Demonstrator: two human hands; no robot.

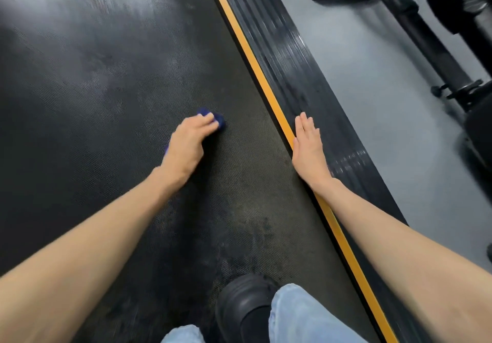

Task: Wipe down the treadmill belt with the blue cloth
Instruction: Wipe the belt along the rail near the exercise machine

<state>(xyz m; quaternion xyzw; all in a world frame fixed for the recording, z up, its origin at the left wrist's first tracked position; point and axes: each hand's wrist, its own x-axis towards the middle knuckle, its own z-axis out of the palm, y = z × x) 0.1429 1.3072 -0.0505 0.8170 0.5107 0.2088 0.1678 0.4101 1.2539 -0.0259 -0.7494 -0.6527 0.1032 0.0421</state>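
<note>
Cloth: small crumpled dark-blue fabric cloth [220, 121], mostly hidden under the hand; one bunched edge shows past the fingertips, a sliver by the wrist side.
Cloth place: on the black dimpled rubber treadmill belt [106, 103], mid-belt, right of centre.
Left hand [187, 143]: palm down on the cloth, fingers curled over it, gripping.
Right hand [306, 143]: flat, fingers straight and pressed together, resting on the ribbed black side rail [287, 50], its edge over the orange stripe [255, 63].
Belt look: pale hazy patches far left, dark grimy smudges near.
Near: black shoe [242, 302], light-blue jeans [298, 313] on the belt.
Far right: grey floor [372, 89], black metal equipment frame [426, 36].
</note>
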